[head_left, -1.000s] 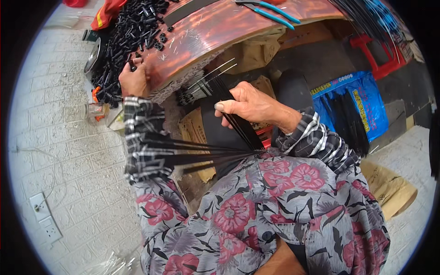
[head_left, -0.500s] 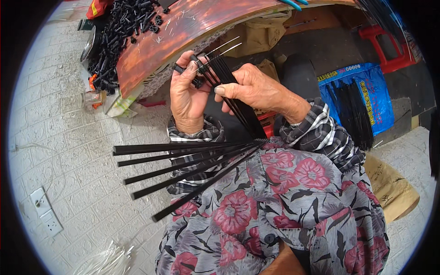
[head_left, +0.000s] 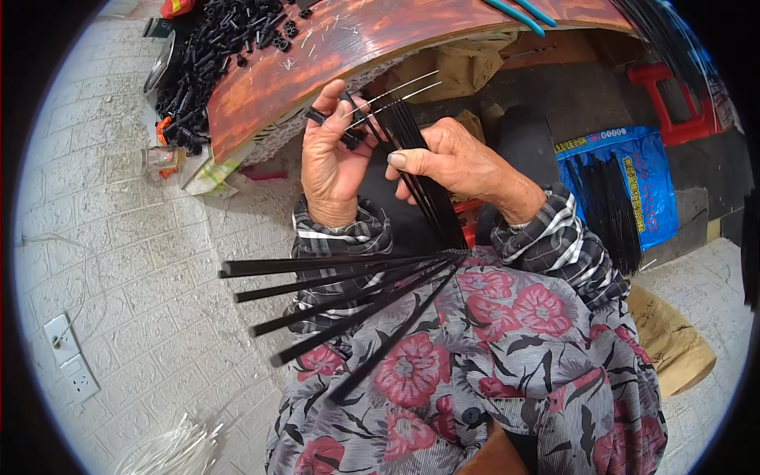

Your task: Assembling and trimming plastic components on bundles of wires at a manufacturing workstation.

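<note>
My right hand (head_left: 467, 168) is closed round a bundle of thin black rods (head_left: 446, 218), its thumb lying across them. The rods run down to my lap, where several flat black slats (head_left: 317, 336) fan out leftward from the same joined end. Facing it, my left hand (head_left: 332, 162) is curled round small black plastic pieces (head_left: 352, 140), with thumb and fingers close to the rods' upper ends. Thin pale wires (head_left: 419, 77) stick out past the rod tips beside those fingers. Exactly what the left fingertips pinch is partly hidden.
A reddish wooden table (head_left: 317, 67) curves ahead, with a heap of black plastic parts (head_left: 226, 59) and teal tool handles (head_left: 518, 14). To the right are a blue bag (head_left: 657, 190) under more black rods (head_left: 606, 210), and a red plastic frame (head_left: 673, 107). White strips (head_left: 174, 447) lie lower left.
The view has shifted slightly. My left fingers have loosened and shifted a little from the rod tips, and the pale wires show more clearly. The fanned slats have swung slightly downward.
</note>
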Motion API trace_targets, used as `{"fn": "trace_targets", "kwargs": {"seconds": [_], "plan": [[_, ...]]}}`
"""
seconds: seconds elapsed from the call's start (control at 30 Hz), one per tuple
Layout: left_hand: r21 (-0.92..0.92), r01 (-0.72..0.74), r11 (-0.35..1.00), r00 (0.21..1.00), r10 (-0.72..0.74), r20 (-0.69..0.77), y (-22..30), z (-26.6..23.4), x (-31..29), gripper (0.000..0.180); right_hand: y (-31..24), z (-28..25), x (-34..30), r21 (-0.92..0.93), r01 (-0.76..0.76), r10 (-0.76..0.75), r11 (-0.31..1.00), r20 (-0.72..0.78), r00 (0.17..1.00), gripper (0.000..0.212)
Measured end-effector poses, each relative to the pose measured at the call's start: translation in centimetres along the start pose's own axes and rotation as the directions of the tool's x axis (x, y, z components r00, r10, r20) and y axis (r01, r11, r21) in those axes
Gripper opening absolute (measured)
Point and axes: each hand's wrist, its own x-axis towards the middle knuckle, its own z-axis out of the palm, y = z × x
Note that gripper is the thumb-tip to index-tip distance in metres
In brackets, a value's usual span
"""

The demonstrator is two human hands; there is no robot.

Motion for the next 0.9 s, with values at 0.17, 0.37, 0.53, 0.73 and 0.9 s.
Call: {"fn": "trace_targets", "kwargs": {"seconds": [0.17, 0.37, 0.53, 0.73, 0.9], "plan": [[-0.025, 0.009, 1.0, 1.0, -0.008, 0.009, -0.2, 0.0, 0.1, 0.029, 0.1, -0.1, 0.0, 0.058, -0.002, 0.003, 0.998, -0.022, 1.0, 0.027], [-0.014, 0.024, 1.0, 0.999, -0.025, -0.027, -0.3, -0.1, 0.1, 0.035, 0.3, -0.4, 0.0, 0.018, -0.008, 0.008, 1.0, 0.007, 1.0, 0.034], [-0.071, 0.022, 0.997, 0.999, -0.02, 0.034, -0.7, -1.3, 0.3, 0.038, 0.6, -0.5, 0.2, 0.012, -0.011, 0.011, 1.0, 0.024, 1.0, 0.033], [-0.062, 0.006, 0.998, 0.997, -0.002, 0.072, -0.9, -0.8, 0.5, 0.039, 0.5, -0.6, 0.2, 0.012, 0.001, -0.001, 1.0, 0.02, 1.0, 0.031], [-0.038, 0.0, 0.999, 0.994, 0.004, 0.105, -0.9, -1.2, 0.8, 0.04, 0.3, -0.6, 0.1, 0.001, 0.005, -0.005, 1.0, 0.013, 1.0, 0.031]]}}
